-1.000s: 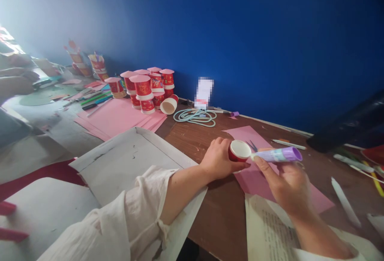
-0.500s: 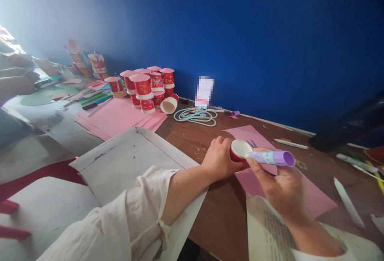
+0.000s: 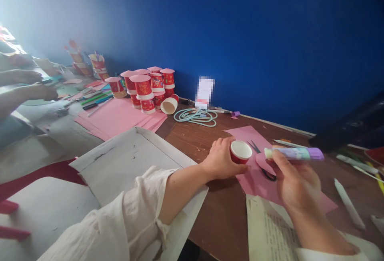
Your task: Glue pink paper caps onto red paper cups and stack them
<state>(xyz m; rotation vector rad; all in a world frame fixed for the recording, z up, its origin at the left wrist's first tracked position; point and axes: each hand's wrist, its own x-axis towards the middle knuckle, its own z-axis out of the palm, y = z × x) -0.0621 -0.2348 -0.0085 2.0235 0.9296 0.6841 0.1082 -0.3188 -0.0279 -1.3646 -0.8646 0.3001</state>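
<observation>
Wrapped around a red paper cup (image 3: 241,155) with a white rim, my left hand (image 3: 221,159) keeps it upright on the table, mouth facing up. To the right, my right hand (image 3: 295,179) grips a purple and mint glue stick (image 3: 300,153), uncapped, its pale tip pointing left toward the cup but apart from it. Beneath that hand lies a pink paper piece with a curved edge (image 3: 264,161), partly over a pair of scissors (image 3: 268,175). Both rest on a pink sheet (image 3: 249,135).
Several red cups with pink paper tops (image 3: 142,87) stand stacked at the back, beside a cup on its side (image 3: 169,104). Pink sheets (image 3: 117,117) lie left of it. A coiled light-blue cord (image 3: 195,117) sits near the wall. Another person's hands (image 3: 33,89) are at far left.
My right hand has drawn the glue stick away from the cup's rim to the right, uncovering the scissors. The other person's hands moved right.
</observation>
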